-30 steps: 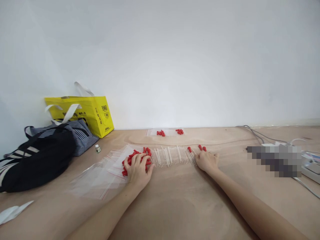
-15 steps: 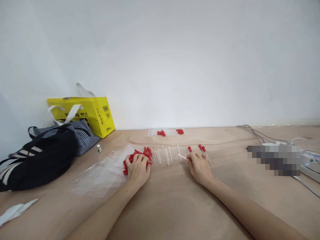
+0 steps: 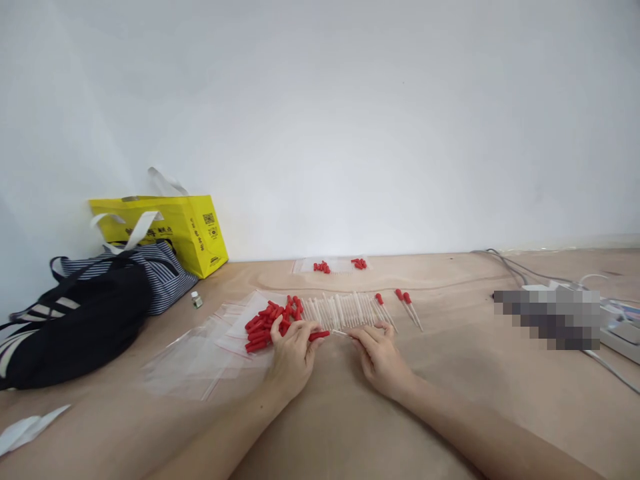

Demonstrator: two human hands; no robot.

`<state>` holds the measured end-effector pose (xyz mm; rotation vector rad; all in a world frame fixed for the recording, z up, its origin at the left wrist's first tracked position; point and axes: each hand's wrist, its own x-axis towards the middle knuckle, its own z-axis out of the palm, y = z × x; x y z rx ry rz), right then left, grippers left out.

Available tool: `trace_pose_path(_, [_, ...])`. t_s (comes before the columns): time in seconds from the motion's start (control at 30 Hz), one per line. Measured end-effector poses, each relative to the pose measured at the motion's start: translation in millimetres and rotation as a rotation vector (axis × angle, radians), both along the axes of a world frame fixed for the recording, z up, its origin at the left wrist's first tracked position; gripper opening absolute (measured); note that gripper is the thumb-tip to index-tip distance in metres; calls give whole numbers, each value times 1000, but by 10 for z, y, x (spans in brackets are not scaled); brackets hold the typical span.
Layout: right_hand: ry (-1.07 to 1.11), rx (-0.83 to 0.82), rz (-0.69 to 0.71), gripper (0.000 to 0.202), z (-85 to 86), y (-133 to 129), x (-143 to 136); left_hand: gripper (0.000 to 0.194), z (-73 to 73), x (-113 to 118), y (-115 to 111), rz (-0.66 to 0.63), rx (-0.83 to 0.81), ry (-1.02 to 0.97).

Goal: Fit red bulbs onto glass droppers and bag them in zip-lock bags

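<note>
Yellow bag (image 3: 186,248) — blk Chinese chars (image 3: 165,230), too blurry to read — QR code (image 3: 209,219) on side.

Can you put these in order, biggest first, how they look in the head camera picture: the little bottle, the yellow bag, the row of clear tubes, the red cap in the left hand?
1. Yellow bag
2. Row of clear tubes
Can't rank: little bottle and red cap; they look alike.

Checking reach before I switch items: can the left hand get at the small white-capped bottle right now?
Likely yes, once its fingers are free: the left hand pinches a red tube-shaped bulb; only a low pile of red bulbs and flat clear plastic bags lie toward the bottle.
</note>
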<state>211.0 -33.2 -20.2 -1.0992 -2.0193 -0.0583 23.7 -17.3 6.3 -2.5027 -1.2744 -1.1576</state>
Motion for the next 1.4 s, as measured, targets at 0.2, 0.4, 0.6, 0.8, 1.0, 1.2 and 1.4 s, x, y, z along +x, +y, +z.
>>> trace_pose_path(0.2, [9,-11,18,26,21,-12,-12,10,4,-1,-22,-33,-21,-12])
trace_pose_path(0.4, [-30,-42,81,22,32,-21,-11,12,-29,10,-39,-27,-72,30])
trace_pose_path(0.6, [-70,42,106,23,23,-21,24,13,-35,18,-77,-46,-71,16])
trace_pose_path(0.8, [-182,103,111,27,22,15,77,14,1,8,-115,-108,-75,37])
trace_pose_path(1.0, [-297,131,122,28,76,38,124,13,2,23,-124,-160,-40,50])
trace_pose_path(1.2, [-289,166,120,24,83,18,125,15,9,39,-144,-196,-13,59])
trace_pose_path(1.4, [-205,148,97,23,56,-41,56,13,-20,46,-153,-207,0,43])
